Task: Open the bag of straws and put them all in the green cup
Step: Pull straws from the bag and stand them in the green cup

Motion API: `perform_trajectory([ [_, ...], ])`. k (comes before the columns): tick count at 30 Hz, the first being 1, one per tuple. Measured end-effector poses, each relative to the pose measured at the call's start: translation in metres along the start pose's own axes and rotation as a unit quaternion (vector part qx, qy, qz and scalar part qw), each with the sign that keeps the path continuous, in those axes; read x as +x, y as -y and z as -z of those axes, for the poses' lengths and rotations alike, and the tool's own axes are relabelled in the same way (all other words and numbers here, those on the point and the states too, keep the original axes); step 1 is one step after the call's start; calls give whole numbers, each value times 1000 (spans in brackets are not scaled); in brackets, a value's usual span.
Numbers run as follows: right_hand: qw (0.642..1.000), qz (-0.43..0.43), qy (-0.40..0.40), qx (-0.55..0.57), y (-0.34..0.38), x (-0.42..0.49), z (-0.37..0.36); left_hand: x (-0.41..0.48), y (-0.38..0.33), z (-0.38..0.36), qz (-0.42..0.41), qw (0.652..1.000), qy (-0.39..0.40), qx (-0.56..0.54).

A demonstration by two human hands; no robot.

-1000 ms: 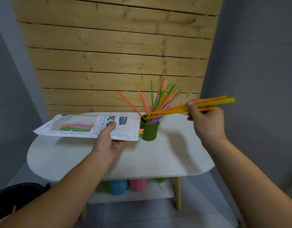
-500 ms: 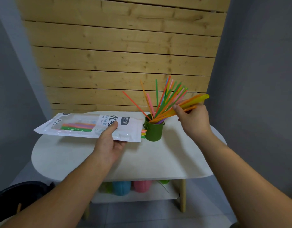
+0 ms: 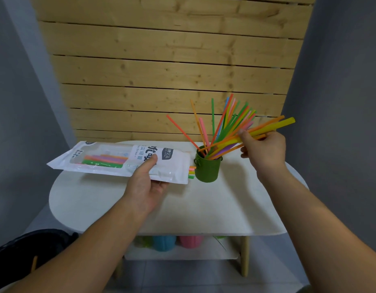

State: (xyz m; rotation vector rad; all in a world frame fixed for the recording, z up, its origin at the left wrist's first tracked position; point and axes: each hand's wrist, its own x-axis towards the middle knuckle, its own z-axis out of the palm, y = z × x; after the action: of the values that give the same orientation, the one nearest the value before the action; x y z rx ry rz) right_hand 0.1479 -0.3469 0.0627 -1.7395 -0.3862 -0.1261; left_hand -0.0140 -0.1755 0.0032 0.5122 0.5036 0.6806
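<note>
A white bag of straws (image 3: 111,159) is held flat above the table by my left hand (image 3: 145,182), its open end toward the green cup (image 3: 208,167). Coloured straw ends (image 3: 191,172) stick out of that open end, and more straws show through the bag's window. The green cup stands on the white table (image 3: 204,206) with several coloured straws fanning out of it. My right hand (image 3: 263,150) grips a bunch of orange and yellow straws (image 3: 271,127); their lower ends sit in the cup and their upper ends point right.
A wooden slat wall (image 3: 172,70) stands right behind the table. A lower shelf holds blue (image 3: 163,243) and pink (image 3: 190,242) cups. A dark object (image 3: 28,248) sits at the lower left on the floor.
My right hand has swung the bunch of straws leftward and tipped their lower ends into the green cup. The bag and my left hand stay nearly where they were.
</note>
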Motion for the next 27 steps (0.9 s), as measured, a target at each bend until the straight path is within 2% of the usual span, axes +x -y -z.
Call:
perform_trajectory([
  [8, 998, -29, -9, 57, 0, -5, -7, -2, 2, -3, 0, 1000, -2, -6],
  [15, 998, 51, -24, -39, -6, -5, -16, -5, 1, -5, 1, 1000, -14, -7],
  [21, 994, 78, -56, -57, -3, -3, -17, -5, -1, -6, 1, 1000, -12, -9],
  [27, 991, 100, -29, -85, -10, -3, -21, -5, -1, -5, 4, 1000, -11, -12],
])
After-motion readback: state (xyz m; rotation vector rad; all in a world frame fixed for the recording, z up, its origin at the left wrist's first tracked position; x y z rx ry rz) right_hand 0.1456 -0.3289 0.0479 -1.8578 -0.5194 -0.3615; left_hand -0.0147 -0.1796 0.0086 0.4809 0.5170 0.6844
